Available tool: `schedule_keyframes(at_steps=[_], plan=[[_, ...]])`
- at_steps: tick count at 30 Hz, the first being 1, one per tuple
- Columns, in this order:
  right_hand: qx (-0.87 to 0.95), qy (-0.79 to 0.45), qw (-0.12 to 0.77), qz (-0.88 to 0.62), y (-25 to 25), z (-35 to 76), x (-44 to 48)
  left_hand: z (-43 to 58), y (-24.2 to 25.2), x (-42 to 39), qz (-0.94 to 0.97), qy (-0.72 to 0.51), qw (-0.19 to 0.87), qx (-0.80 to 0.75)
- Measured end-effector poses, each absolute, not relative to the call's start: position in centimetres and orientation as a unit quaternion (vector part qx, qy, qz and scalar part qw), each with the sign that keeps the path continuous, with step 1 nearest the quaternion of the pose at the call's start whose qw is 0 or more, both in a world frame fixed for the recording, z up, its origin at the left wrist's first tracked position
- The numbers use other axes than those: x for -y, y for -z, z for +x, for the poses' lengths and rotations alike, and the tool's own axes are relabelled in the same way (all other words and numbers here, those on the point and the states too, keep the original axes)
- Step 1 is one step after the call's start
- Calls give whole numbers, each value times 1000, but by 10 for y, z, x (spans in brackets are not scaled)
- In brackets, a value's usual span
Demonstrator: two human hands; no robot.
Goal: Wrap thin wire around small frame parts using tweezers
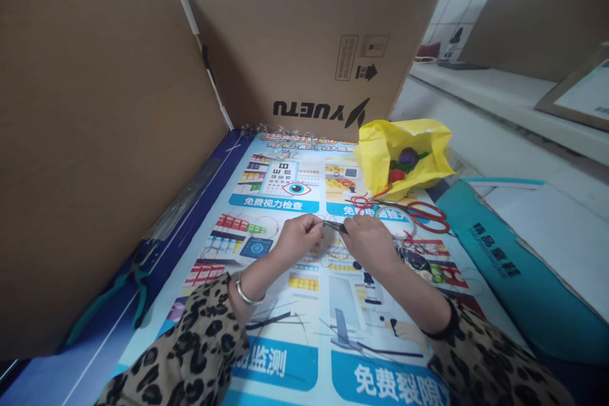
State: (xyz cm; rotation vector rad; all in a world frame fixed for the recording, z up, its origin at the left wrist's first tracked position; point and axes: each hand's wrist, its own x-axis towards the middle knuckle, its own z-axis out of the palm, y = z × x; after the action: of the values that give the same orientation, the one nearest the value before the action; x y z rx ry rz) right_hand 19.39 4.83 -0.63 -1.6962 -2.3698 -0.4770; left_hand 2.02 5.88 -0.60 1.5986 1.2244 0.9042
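Note:
My left hand [299, 238] and my right hand [368, 240] meet over the middle of a printed poster [295, 355] that covers the table. Both are closed in a pinch on a thin dark wire-like piece [334, 226] stretched between them. Leopard-print sleeves cover both forearms, and a silver bangle [245, 295] sits on my left wrist. Thin wire rings lie on the poster just under my hands.
Cardboard walls [95, 139] stand at the left and back. A yellow bag [404, 155] with red and purple pieces sits behind my right hand. Red-handled scissors [428, 214] lie to its right. Green-handled pliers [136, 279] rest at the left wall. A teal bag [514, 273] lies at right.

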Motion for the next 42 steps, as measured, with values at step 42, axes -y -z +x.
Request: schedule_keyframes(at_steps=[42], plan=[[787, -30, 36, -616, -9, 193, -50, 19, 5, -61, 611, -390, 526, -444]])
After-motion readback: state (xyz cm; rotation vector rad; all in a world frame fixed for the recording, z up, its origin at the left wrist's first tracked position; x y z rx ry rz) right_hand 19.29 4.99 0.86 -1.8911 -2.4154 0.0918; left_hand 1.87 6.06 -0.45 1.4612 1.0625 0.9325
